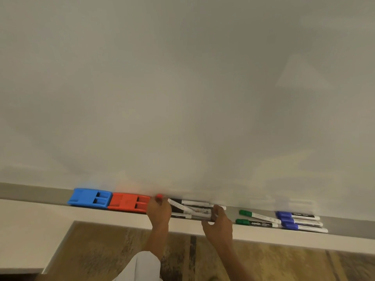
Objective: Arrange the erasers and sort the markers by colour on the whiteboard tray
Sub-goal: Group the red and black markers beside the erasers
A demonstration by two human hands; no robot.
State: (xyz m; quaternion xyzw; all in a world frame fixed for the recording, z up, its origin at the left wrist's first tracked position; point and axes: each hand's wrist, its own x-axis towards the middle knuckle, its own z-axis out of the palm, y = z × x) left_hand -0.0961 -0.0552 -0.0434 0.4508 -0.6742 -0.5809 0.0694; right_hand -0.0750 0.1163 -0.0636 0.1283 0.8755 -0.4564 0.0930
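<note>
On the whiteboard tray (36, 192) a blue eraser (89, 198) and a red eraser (127, 202) lie side by side at the left. Right of them is a bundle of several black markers (192, 207). My left hand (159, 211) holds the bundle's left end, with a red marker cap (159, 196) sticking up from its fingers. My right hand (218, 222) grips the bundle's right end. Further right lie two green markers (256, 220), then three blue markers (300, 221) in a row.
The whiteboard (182, 88) fills the view above the tray. A white ledge (304, 239) runs under the tray, with brown patterned floor (101, 250) below. A white sleeve (142, 266) covers my left forearm.
</note>
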